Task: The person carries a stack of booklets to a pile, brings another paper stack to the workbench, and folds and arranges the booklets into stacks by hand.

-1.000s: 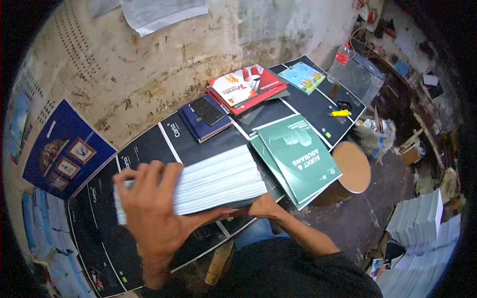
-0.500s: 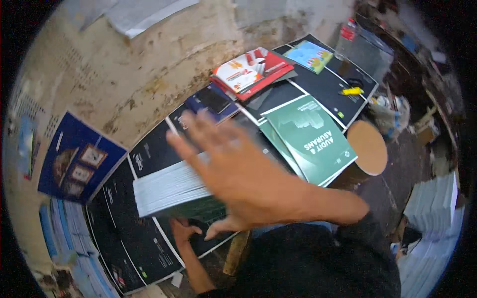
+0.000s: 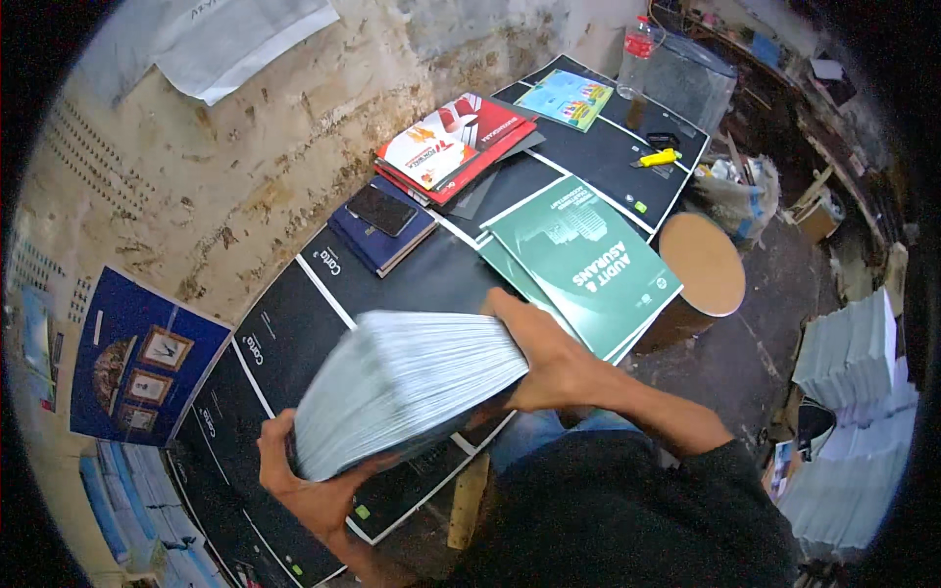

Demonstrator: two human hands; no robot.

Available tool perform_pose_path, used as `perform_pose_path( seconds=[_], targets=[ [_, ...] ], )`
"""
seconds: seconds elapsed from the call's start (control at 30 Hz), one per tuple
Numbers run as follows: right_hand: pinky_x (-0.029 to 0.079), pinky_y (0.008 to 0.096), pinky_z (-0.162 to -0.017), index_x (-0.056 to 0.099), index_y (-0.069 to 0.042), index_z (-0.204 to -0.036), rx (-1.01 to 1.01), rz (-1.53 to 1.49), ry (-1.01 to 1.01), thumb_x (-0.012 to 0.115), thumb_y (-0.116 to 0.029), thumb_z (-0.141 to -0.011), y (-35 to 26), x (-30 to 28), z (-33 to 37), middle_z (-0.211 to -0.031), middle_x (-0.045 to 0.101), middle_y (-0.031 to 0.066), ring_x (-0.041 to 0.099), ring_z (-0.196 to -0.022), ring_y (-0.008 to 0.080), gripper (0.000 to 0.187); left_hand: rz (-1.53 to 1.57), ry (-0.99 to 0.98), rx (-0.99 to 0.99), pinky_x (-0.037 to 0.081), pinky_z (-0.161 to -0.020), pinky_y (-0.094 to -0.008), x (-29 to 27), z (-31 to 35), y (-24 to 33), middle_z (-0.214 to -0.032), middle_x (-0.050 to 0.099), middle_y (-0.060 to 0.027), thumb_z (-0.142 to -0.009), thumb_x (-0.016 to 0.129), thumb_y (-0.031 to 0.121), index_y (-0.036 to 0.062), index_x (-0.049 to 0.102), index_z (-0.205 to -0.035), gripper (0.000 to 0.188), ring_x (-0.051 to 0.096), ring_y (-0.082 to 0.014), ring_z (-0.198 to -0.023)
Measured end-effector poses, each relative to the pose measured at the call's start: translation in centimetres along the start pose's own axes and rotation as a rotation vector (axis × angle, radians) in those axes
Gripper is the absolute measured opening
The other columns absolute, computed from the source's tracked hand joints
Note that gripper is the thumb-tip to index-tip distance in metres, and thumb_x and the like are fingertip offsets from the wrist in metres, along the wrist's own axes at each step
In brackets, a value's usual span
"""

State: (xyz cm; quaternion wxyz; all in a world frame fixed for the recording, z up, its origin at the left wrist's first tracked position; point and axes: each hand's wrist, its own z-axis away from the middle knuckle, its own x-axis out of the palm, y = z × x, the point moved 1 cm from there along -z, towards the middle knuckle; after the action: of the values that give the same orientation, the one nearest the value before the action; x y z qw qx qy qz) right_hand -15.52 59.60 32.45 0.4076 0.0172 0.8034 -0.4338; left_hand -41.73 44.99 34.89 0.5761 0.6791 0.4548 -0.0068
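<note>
A thick stack of white-edged sheets (image 3: 417, 377) is gripped between my two hands, tilted over the black table (image 3: 392, 274). My left hand (image 3: 309, 490) clasps its near left end, fingers wrapped round the side and bottom. At the right end, my right hand (image 3: 549, 358) presses fingers and thumb around the edges. The stack's pages fan slightly and its left part is blurred. Just right of my right hand lie green printed covers (image 3: 588, 265), overlapping one another. Beyond the stack rests a dark blue book (image 3: 377, 235) with a black phone (image 3: 382, 210) on top.
Red and white booklets (image 3: 446, 147) lie near the stained wall. Farther along are a light-blue booklet (image 3: 567, 98), a plastic bottle (image 3: 635, 59) and a yellow cutter (image 3: 658, 158). A round brown stool (image 3: 702, 265) stands beside the table. Paper piles (image 3: 848, 353) rise at right.
My right hand has come down onto the stack's right end and closed on it. My left hand has closed on the other end. The stack has turned and tilted up.
</note>
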Motion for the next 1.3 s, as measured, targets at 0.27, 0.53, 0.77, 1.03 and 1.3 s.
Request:
perform_pose_path(
  seconds=[0.27, 0.53, 0.77, 1.03, 1.3],
  targets=[
    [0.05, 0.0385, -0.094, 0.049, -0.003, -0.135, 0.142, -0.376, 0.06, 0.1, -0.031, -0.049, 15.5, 14.4, 4.9, -0.12, 0.064, 0.0159, 0.064, -0.109, 0.0293, 0.104, -0.66, -0.299, 0.325, 0.04, -0.091, -0.0434, 4.4, 0.6, 0.7, -0.106, 0.059, -0.0123, -0.054, 0.093, 0.042, 0.0046, 0.062, -0.115, 0.078, 0.057, -0.0305, -0.1],
    [0.048, 0.0461, -0.094, 0.043, -0.005, -0.13, 0.177, -0.419, -0.115, 0.097, -0.039, -0.052, 13.3, 12.8, 3.6, -0.117, 0.062, 0.0221, 0.059, -0.115, 0.0398, 0.101, 0.179, -0.256, -0.201, 0.048, -0.096, -0.0424, -4.8, 3.0, -11.1, -0.114, 0.064, -0.0124, -0.053, 0.097, 0.02, 0.0027, 0.056, -0.124, 0.084, 0.06, -0.0254, -0.112],
    [0.046, 0.0463, -0.102, 0.036, -0.005, -0.145, 0.065, -0.287, -0.141, 0.093, -0.032, -0.056, 13.2, 12.5, 3.8, -0.13, 0.058, 0.0226, 0.056, -0.12, 0.0433, 0.109, 0.36, 0.427, -0.295, 0.019, -0.121, -0.0476, 4.7, 16.7, -42.0, -0.143, 0.053, -0.0117, -0.097, 0.052, 0.046, 0.0064, 0.052, -0.137, 0.056, 0.042, -0.0323, -0.134],
    [0.051, 0.0448, -0.095, 0.045, -0.006, -0.141, -0.052, -0.139, -0.115, 0.092, -0.031, -0.058, 14.4, 12.6, 5.5, -0.126, 0.062, 0.0202, 0.062, -0.112, 0.0406, 0.098, 1.504, 0.371, -0.412, 0.045, -0.105, -0.0507, 3.2, 17.7, -39.6, -0.142, 0.052, -0.0192, -0.104, 0.041, 0.038, 0.001, 0.044, -0.142, 0.054, 0.054, -0.0372, -0.123],
    [0.04, 0.0434, -0.109, 0.04, -0.005, -0.146, 0.163, -0.269, -0.152, 0.094, -0.03, -0.059, 11.9, 12.5, 5.4, -0.142, 0.051, 0.0196, 0.05, -0.13, 0.0378, 0.106, 0.35, 0.067, -0.217, 0.04, -0.108, -0.0513, 3.2, 14.4, -27.9, -0.142, 0.05, -0.018, -0.099, 0.054, 0.023, 0.0019, 0.044, -0.14, 0.047, 0.05, -0.0328, -0.127]
  ],
)
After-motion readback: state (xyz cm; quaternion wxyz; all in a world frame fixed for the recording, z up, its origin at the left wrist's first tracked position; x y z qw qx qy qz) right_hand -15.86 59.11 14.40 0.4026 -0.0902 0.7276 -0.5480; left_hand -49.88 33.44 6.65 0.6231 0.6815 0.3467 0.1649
